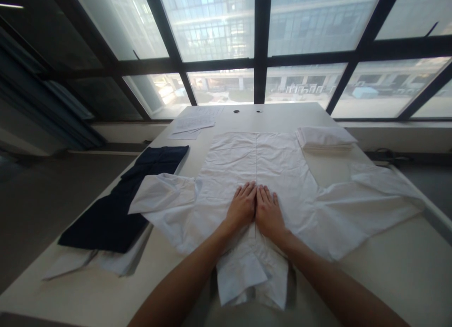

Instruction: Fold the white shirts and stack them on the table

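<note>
A white long-sleeved garment [233, 162], which looks like a shirt or coat, lies spread on the white table with a seam down its middle. Its collar end hangs over the near edge. My left hand [243, 204] lies flat on the cloth just left of the seam, fingers stretched out. Beside it, right of the seam, my right hand [269, 209] rests flat too, and the two hands touch or nearly touch. One sleeve [165, 195] is bent on the left; the other sleeve [367, 209] reaches out to the right.
Folded dark navy cloth [116, 214] lies on the table's left side, with white cloth [70, 263] under it. Papers [194, 122] are at the far left. A folded white cloth [326, 138] sits at the far right. Large windows [219, 26] stand behind the table [399, 266].
</note>
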The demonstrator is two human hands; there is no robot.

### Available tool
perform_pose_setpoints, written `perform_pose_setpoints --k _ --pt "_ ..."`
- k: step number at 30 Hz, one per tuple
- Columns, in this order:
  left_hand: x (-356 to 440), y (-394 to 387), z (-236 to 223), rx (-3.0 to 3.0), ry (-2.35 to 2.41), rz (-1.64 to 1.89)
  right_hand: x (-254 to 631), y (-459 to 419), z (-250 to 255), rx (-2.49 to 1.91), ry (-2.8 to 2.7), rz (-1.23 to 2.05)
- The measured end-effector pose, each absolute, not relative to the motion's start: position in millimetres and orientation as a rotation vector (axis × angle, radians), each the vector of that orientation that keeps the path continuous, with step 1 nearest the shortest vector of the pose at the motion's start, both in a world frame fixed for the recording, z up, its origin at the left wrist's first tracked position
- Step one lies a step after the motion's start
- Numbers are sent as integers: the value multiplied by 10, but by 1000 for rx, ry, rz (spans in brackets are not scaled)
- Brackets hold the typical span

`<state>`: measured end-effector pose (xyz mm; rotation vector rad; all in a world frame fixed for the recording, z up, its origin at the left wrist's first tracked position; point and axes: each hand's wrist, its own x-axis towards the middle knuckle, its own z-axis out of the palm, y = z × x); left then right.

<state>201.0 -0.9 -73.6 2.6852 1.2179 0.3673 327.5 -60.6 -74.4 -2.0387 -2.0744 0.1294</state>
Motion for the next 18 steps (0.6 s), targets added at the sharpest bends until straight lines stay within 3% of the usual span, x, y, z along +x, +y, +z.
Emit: perform_pose_setpoints --k 18 --pt "2029 17 -786 2669 1240 375 4362 -985 -890 -2296 -1911 -109"
